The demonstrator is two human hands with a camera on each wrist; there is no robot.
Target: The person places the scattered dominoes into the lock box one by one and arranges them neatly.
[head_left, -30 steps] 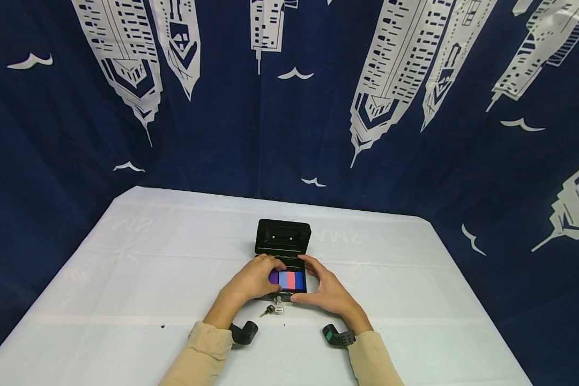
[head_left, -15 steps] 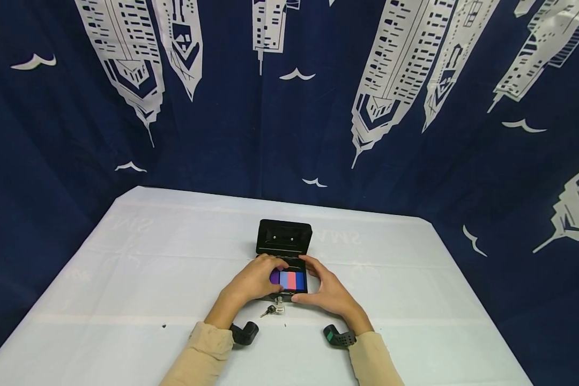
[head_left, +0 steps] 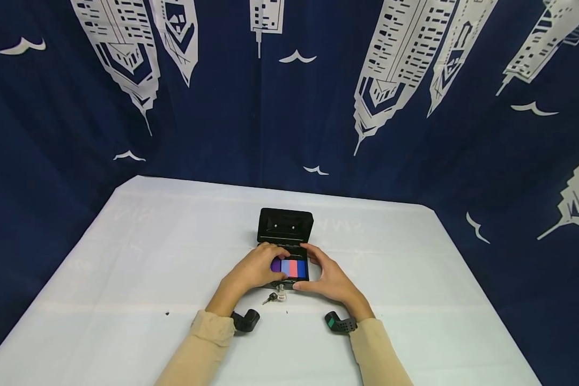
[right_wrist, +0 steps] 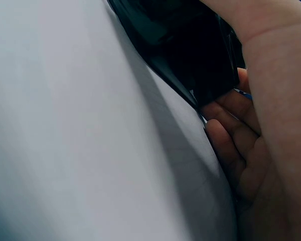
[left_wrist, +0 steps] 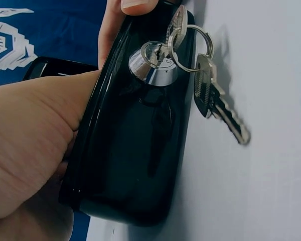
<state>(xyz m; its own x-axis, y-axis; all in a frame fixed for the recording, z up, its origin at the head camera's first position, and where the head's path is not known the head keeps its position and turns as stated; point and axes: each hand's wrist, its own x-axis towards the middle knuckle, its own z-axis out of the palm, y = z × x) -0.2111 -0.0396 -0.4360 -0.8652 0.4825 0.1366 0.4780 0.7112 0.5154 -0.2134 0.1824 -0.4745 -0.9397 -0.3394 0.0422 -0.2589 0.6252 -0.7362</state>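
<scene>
A small black box (head_left: 301, 252) stands on the white table (head_left: 140, 252) with its lid (head_left: 286, 225) raised at the back. Inside lie flat coloured pieces (head_left: 291, 267): purple, blue, pink, blue. My left hand (head_left: 254, 271) grips the box's left side, fingers curled over its rim. My right hand (head_left: 329, 280) grips the right side, thumb at the front edge. A key sits in the silver lock (left_wrist: 153, 63) on the box front (left_wrist: 140, 150). A second key (left_wrist: 218, 103) hangs from the ring onto the table. In the right wrist view my right hand's fingers (right_wrist: 231, 145) curl under the box corner (right_wrist: 195, 55).
A dark blue cloth with white building prints (head_left: 391, 80) hangs behind and beside the table. A small dark speck (head_left: 166, 313) lies on the tabletop at the left. The black wrist camera mounts (head_left: 247, 320) sit by my beige sleeves (head_left: 207, 343).
The head view has tilted a little, so box and hands sit slightly higher in frame. Both hands keep the same hold on the box.
</scene>
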